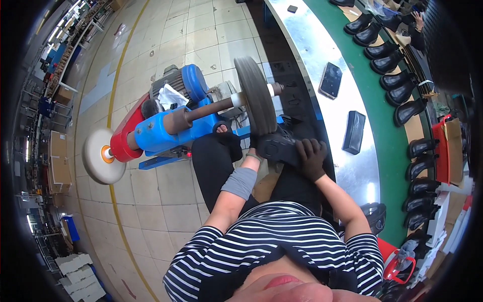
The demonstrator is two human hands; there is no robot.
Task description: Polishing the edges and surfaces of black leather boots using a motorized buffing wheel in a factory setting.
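Phone (330, 80) (near black case (354, 132)) on metal table (358, 171)

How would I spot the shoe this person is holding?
Find the blue and red machine and follow its shaft to the dark wheel on the right. Below that wheel in the picture is a black shoe, held by the gloved right hand. Unlike the black boots lined up along the green surface, it shows its sole.

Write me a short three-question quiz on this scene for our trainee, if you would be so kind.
1. True or false: the right hand wears a dark glove.
2. Which wheel is nearer the black shoe?
A) the pale one
B) the dark one
3. Fill in: the phone lies on the ____ table.

Key: 1. True. 2. B, the dark wheel. 3. Metal.
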